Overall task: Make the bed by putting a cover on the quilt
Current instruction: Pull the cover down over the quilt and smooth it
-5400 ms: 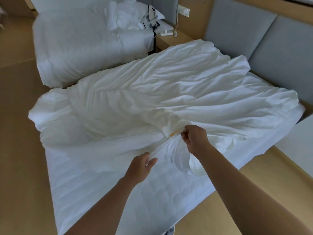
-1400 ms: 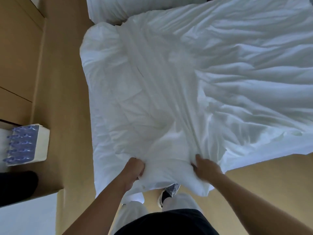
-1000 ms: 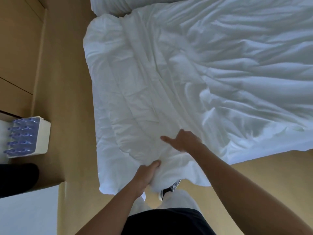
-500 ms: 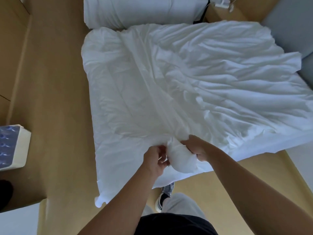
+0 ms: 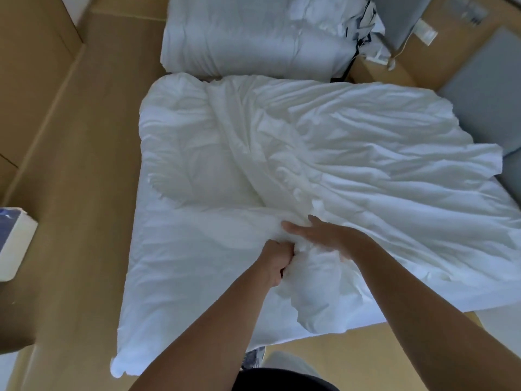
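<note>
Wide strip of tan wood floor (image 5: 84, 193) sits left of the left hand (image 5: 277, 261), which is fisted round a bunch of the crumpled white fabric quilt cover (image 5: 366, 165). Right hand (image 5: 324, 235) lies flat on it, fingers straight; cover's near edge hangs just below both.

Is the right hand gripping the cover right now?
No, the right hand rests flat on the cover; only the left hand grips a bunch of it.

Tan wood floor (image 5: 84, 142), neighbouring white bed (image 5: 253, 38), grey padded headboard (image 5: 485, 88), wooden nightstand (image 5: 365, 73)
</note>
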Demonstrator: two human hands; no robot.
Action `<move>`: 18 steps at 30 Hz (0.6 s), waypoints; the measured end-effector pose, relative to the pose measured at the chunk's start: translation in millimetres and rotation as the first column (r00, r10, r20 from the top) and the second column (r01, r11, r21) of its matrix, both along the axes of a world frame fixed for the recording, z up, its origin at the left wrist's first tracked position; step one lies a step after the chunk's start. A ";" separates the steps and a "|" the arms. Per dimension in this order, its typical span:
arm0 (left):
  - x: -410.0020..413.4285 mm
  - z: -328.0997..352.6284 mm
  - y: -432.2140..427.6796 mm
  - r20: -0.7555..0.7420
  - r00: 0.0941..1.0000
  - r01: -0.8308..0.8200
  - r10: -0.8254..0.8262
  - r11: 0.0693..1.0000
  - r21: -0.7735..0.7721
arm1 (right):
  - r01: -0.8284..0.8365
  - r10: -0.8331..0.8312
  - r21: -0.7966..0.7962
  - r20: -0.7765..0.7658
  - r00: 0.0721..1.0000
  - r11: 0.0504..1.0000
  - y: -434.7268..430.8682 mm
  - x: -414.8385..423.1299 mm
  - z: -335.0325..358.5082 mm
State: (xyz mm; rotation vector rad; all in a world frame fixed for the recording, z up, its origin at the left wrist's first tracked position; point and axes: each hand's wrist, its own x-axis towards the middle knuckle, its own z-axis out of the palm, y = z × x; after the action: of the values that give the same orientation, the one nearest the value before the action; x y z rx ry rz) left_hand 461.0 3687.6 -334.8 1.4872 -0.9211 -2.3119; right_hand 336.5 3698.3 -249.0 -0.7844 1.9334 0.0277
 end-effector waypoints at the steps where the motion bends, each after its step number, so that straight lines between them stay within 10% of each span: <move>1: -8.0 0.9 -1.3 0.040 0.999 0.026 -0.023 0.997 -0.069 | -0.032 0.032 0.008 -0.019 0.999 0.999 -10.0 -1.7 -6.1; 6: -10.9 -14.3 0.9 0.186 0.981 0.080 -0.047 0.981 -0.177 | 0.244 -0.250 0.059 0.112 0.962 0.968 -14.9 -31.4 -59.5; 13: 4.9 -45.7 6.1 0.254 0.928 -0.306 0.271 0.946 0.106 | 0.618 -0.569 -0.192 0.255 0.782 0.762 13.9 -67.7 -76.5; 18: -22.0 -70.2 -12.7 0.103 0.995 -0.024 -0.011 0.943 0.332 | 0.625 -0.560 -0.298 0.281 0.780 0.721 22.8 -76.0 -59.1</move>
State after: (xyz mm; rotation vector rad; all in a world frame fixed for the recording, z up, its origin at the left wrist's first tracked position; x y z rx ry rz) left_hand 439.0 3674.9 -405.0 1.7496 -0.5625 -2.5007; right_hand 260.5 3721.1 -308.1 -0.3436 1.9631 -0.8110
